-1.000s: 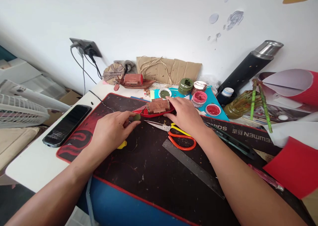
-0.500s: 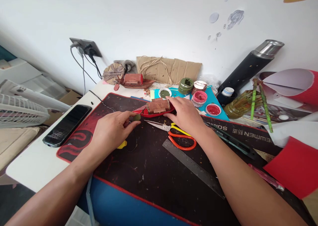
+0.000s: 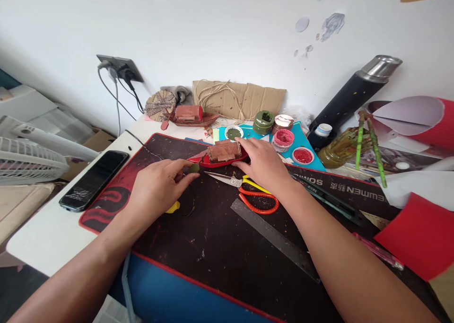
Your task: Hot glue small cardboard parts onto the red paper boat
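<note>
A small red model boat [image 3: 224, 152] with a brown arched cabin rests on the dark mat [image 3: 213, 247]. My right hand [image 3: 264, 161] grips its right end, thumb on the near side and fingers over the far side. My left hand [image 3: 161, 183] pinches a small green oar [image 3: 194, 168] at the boat's left end; its thin shaft reaches the bow. Just below the boat lie scissors [image 3: 232, 181] with red and yellow handles, blades apart. A yellow object [image 3: 173, 207] is partly hidden beneath my left hand.
A metal ruler [image 3: 273, 235] and a dark green cutter [image 3: 329, 200] lie on the mat. Behind stand open paint jars [image 3: 263, 123], a second brown boat [image 3: 193, 118] and a black flask [image 3: 349, 98]. A phone [image 3: 94, 181] lies at left.
The view shifts very slightly. Both hands keep their hold on the boat and the small green oar, with almost no movement.
</note>
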